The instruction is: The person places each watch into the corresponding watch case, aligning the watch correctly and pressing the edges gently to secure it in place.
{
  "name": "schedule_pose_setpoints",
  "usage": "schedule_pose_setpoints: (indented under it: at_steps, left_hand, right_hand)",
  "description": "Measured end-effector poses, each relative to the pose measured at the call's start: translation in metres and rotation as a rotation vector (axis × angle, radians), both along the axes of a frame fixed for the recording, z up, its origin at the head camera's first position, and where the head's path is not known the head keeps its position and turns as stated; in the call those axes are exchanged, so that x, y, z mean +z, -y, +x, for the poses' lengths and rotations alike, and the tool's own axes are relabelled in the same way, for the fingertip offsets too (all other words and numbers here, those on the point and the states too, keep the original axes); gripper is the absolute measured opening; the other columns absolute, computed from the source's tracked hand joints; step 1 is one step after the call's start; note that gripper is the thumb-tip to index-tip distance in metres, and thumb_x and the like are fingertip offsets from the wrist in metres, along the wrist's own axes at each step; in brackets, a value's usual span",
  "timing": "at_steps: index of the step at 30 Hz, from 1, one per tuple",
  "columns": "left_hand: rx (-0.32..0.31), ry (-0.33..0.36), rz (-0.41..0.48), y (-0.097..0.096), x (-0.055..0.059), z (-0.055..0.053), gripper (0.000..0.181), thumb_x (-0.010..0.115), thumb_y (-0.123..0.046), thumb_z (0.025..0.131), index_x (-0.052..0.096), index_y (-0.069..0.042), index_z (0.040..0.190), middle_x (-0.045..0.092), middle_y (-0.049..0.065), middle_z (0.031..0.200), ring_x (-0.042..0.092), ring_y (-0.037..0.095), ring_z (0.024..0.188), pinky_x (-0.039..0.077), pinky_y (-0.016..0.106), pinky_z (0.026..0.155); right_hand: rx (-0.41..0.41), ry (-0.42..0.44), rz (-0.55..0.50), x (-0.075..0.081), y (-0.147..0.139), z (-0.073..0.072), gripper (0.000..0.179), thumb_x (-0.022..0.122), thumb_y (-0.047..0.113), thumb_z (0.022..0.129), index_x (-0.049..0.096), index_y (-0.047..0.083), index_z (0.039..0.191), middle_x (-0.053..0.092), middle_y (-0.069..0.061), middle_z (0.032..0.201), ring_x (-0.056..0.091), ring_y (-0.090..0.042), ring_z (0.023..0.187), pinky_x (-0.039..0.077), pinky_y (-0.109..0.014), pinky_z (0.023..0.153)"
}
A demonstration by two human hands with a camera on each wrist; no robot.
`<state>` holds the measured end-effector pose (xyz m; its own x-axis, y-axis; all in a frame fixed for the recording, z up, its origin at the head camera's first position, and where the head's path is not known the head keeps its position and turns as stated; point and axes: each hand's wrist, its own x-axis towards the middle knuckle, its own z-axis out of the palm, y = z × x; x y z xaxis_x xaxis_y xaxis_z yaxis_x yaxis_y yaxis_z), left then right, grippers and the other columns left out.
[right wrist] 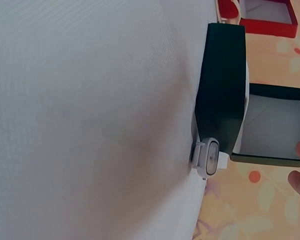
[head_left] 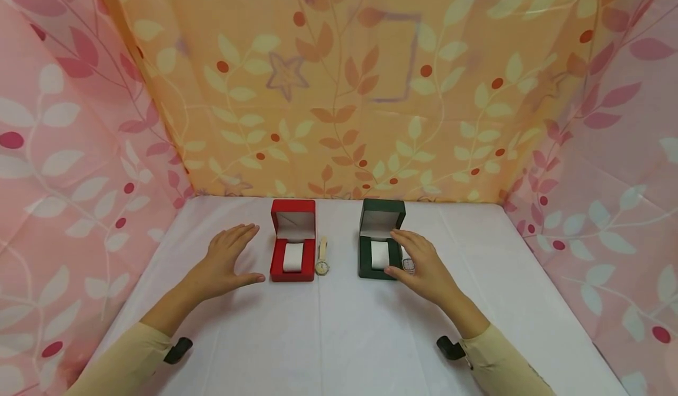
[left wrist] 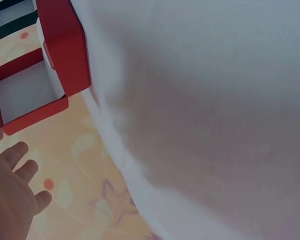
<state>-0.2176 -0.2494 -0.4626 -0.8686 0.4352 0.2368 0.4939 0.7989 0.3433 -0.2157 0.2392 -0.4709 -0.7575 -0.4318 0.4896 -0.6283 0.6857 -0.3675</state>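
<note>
Hovering left of centre in the head view: left hand (head_left: 225,263), just beside the red box (head_left: 292,277). Fingers released and extended, thumb apart. Right of centre, the right hand (head_left: 428,269) overlaps the right side of the green box (head_left: 373,275); fingers released, lightly bent, thumb spread. Contact with that box: cannot tell.

Both boxes sit mid-frame, lids raised, with a white cushion (head_left: 293,258) in the red one and a second cushion (head_left: 379,255) in the green. Between boxes, a cream watch (head_left: 322,266) lies just beside the red one. The silver watch (right wrist: 208,158), lower right of the right wrist view, is beside the green box. White cloth (head_left: 318,349) below; orange backdrop (head_left: 339,43) across the top.
</note>
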Motion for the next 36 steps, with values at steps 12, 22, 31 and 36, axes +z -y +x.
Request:
schedule_pose_setpoints:
  at_steps: [12, 22, 31, 36]
  left_hand:
    - [-0.020, 0.017, 0.021, -0.005, 0.002, -0.002, 0.110, 0.081, -0.063, 0.076, 0.030, -0.017, 0.161, 0.034, 0.012, 0.163, 0.025, 0.036, 0.150, 0.016, 0.068, 0.118]
    - [-0.034, 0.035, 0.047, -0.011, 0.000, -0.006, 0.107, 0.086, -0.054, 0.077, 0.033, -0.015, 0.161, 0.037, 0.011, 0.161, 0.027, 0.035, 0.149, 0.016, 0.068, 0.118]
    - [-0.065, 0.040, 0.070, -0.016, -0.006, -0.012, 0.103, 0.085, -0.054, 0.078, 0.034, -0.015, 0.160, 0.039, 0.009, 0.160, 0.030, 0.034, 0.148, 0.016, 0.066, 0.119]
    - [-0.060, 0.060, 0.075, -0.019, -0.007, -0.014, 0.102, 0.085, -0.053, 0.078, 0.036, -0.012, 0.159, 0.041, 0.009, 0.159, 0.031, 0.033, 0.148, 0.018, 0.066, 0.119]
  right_hand:
    - [0.034, 0.026, -0.019, 0.001, 0.013, 0.002, 0.077, 0.082, 0.043, 0.087, 0.050, 0.014, 0.151, 0.051, -0.005, 0.152, 0.044, -0.029, 0.141, 0.032, -0.059, 0.114]
    - [0.056, 0.024, -0.012, -0.001, 0.022, 0.000, 0.076, 0.082, 0.041, 0.086, 0.052, 0.013, 0.150, 0.054, -0.005, 0.150, 0.046, -0.030, 0.139, 0.033, -0.058, 0.114]
    - [0.075, 0.070, -0.026, 0.000, 0.033, -0.002, 0.075, 0.083, 0.042, 0.085, 0.055, 0.010, 0.147, 0.057, -0.004, 0.145, 0.048, -0.027, 0.138, 0.033, -0.056, 0.115]
    - [0.083, 0.067, -0.012, -0.006, 0.038, -0.006, 0.074, 0.083, 0.041, 0.085, 0.056, 0.011, 0.146, 0.059, -0.003, 0.144, 0.051, -0.026, 0.136, 0.034, -0.056, 0.114]
